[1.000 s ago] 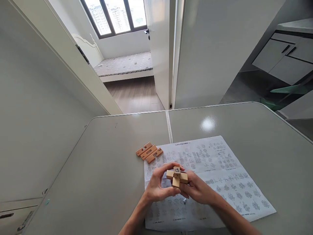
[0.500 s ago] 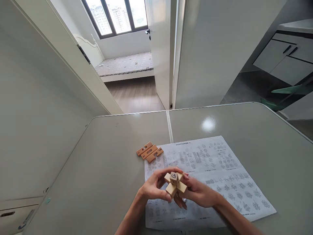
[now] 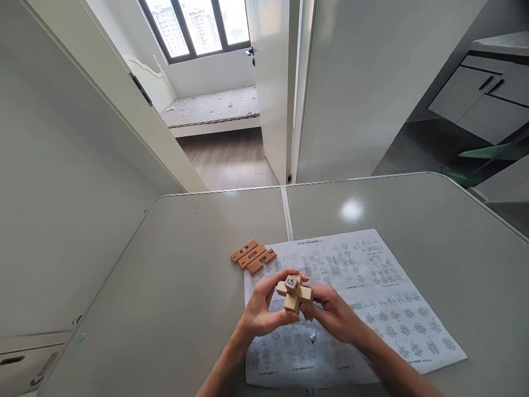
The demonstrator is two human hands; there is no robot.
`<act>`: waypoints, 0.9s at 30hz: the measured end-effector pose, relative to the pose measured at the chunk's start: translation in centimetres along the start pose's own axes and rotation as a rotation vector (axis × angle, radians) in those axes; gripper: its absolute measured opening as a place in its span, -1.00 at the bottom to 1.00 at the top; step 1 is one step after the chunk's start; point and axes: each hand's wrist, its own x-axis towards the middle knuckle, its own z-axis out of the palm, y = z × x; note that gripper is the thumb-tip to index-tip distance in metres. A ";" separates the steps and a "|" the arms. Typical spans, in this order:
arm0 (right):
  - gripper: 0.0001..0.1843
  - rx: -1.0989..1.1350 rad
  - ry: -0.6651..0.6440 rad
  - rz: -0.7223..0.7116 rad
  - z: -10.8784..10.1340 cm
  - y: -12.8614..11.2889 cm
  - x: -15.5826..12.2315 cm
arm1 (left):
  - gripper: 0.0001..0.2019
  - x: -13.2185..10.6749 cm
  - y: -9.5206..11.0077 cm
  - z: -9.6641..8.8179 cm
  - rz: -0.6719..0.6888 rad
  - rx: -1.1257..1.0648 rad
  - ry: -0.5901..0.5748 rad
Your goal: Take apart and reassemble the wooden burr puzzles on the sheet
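Observation:
A pale wooden burr puzzle [image 3: 291, 294], made of crossed square bars, is held up over the printed sheet. Its top bar end bears a handwritten mark like a "G". My left hand [image 3: 264, 306] grips it from the left, thumb at the near bar and fingers behind. From the right, my right hand [image 3: 330, 311] closes on the right-hand bar. Some of its fingertips are hidden under the puzzle. Below lies the white instruction sheet [image 3: 397, 309], covered with small printed drawings.
Three flat, notched reddish-brown wooden pieces [image 3: 253, 256] with marks on them lie side by side at the sheet's upper left corner. All rests on a grey table [image 3: 185, 264] with a seam. Beyond its far edge stand an open door [image 3: 270, 82] and a bed [image 3: 215, 107].
Both hands have raised the burr puzzle slightly away from me and turned it a little. The right fingers that hung beneath it are now tucked in. The brown pieces stay put.

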 end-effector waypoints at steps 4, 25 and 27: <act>-0.46 -0.027 0.001 0.008 -0.2 0.2 -0.1 | -0.22 0.0 0.0 0.2 -0.024 -0.037 0.025; -0.52 0.439 -0.103 0.149 2.0 1.1 -0.3 | -0.13 -0.2 -0.5 0.9 -0.127 -0.390 -0.009; -0.58 0.187 0.046 0.121 1.6 0.6 -0.2 | -0.11 0.1 -0.7 0.9 -0.101 -0.376 0.054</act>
